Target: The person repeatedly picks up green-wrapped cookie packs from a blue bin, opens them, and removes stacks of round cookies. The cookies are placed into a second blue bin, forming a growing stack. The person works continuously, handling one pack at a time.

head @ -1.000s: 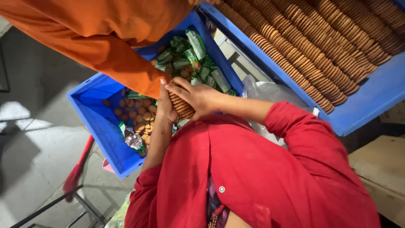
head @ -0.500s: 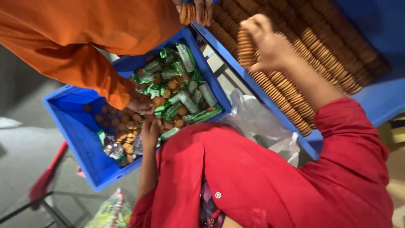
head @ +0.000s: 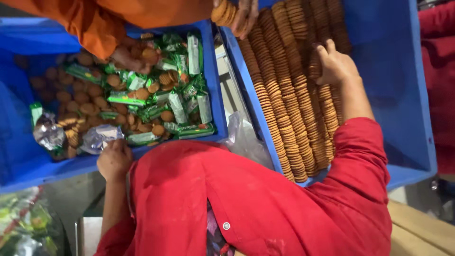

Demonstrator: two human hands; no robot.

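Right hand point(head: 334, 64), upper right of centre of the frame: fingers curled down over the rows of round biscuits point(head: 284, 109) standing on edge in the right blue crate point(head: 388, 71). The grip is pressed onto the tops of the biscuits at the upper end of one row; whether any are pinched between fingers and thumb cannot be told, since the fingertips are hidden among the rows.

Left hand point(head: 113, 159), lower left of centre: it rests on the near rim of the left blue crate point(head: 28, 161), fingers bent over the edge, just beside a crumpled silver wrapper point(head: 99, 137). Its grip is loosely curled; nothing is visibly held.

The left crate holds loose biscuits and green packets point(head: 177, 106) mixed together.

A second person in an orange sleeve point(head: 95, 23) reaches in from the top edge: one hand point(head: 130, 54) among the packets, another point(head: 239, 16) holding a short stack of biscuits at the top centre, partly cut off.

The red garment point(head: 265, 199) fills the lower frame and hides the near ends of both crates. A clear plastic bag point(head: 244, 137) lies between the crates.
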